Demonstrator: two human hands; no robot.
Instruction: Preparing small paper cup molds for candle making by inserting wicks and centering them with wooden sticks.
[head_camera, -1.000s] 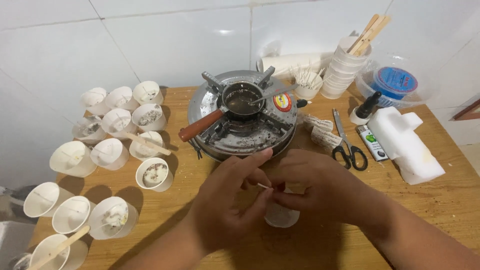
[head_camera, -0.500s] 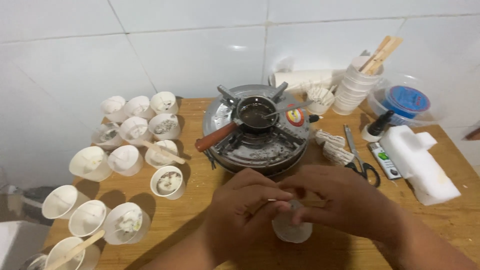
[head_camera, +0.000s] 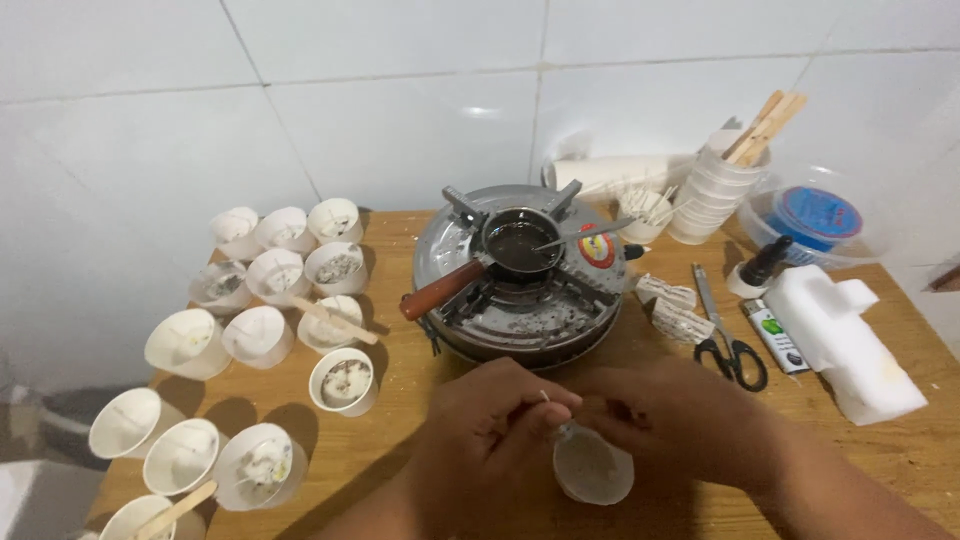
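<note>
At the counter's (head_camera: 420, 400) 6 o'clock edge, the left hand (head_camera: 490, 440) pinches a thin wick stick (head_camera: 548, 399) over the small cup (head_camera: 592, 470) gripped by the right hand (head_camera: 665, 420); centring it upright seems wise.

One gas stove (head_camera: 525, 290), one saucepan (head_camera: 520, 245), one pair of scissors (head_camera: 728, 340), two hands

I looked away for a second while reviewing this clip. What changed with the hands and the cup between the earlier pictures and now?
The view shifted, so everything sits lower in frame. Both hands, left hand and right hand, stayed together over the small white cup, still pinching the thin wick stick; more of the cup's inside now shows. Nothing was let go. The pan on the burner, scissors and filled cups kept their places.
</note>
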